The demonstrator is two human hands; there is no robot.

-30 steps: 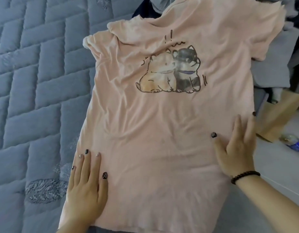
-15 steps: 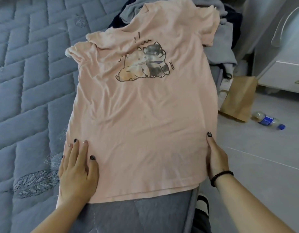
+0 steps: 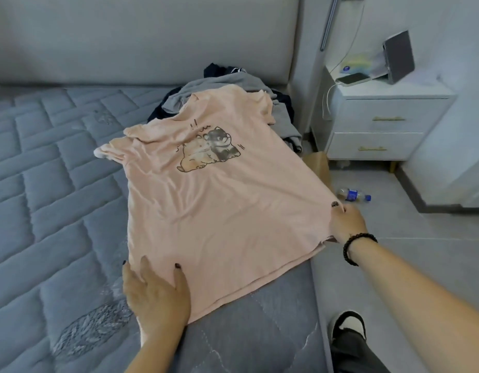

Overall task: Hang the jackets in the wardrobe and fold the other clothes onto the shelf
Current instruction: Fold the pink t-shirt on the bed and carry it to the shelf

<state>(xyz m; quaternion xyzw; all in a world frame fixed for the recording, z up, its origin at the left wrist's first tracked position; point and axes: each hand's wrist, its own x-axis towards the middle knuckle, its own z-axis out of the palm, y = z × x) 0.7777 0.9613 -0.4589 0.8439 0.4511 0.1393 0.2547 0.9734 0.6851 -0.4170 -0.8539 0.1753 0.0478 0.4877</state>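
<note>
We have the pale pink cotton T-shirt with the cartoon dog print (image 3: 222, 200) spread face up on the grey quilted mattress (image 3: 50, 189), its collar end lying over the heap of grey and dark clothes (image 3: 233, 84) by the headboard and its hem toward us. We judge it light, limp and quick to wrinkle, so it will sag wherever we lift it; it should be taken at the edges and corners, both sides at once, so the fold lands straight.

Our left hand (image 3: 157, 294) lies flat on the near left corner of the hem, fingers straight, pressing the cloth to the mattress without clasping it. Our right hand (image 3: 347, 223) is at the right side seam near the bed's edge, thumb on top of the fabric; the fingers seem tucked under the edge in a pinch, though they are hidden.

So the shirt stretches between our hands and away from us, with most of it beyond our grip.
</note>
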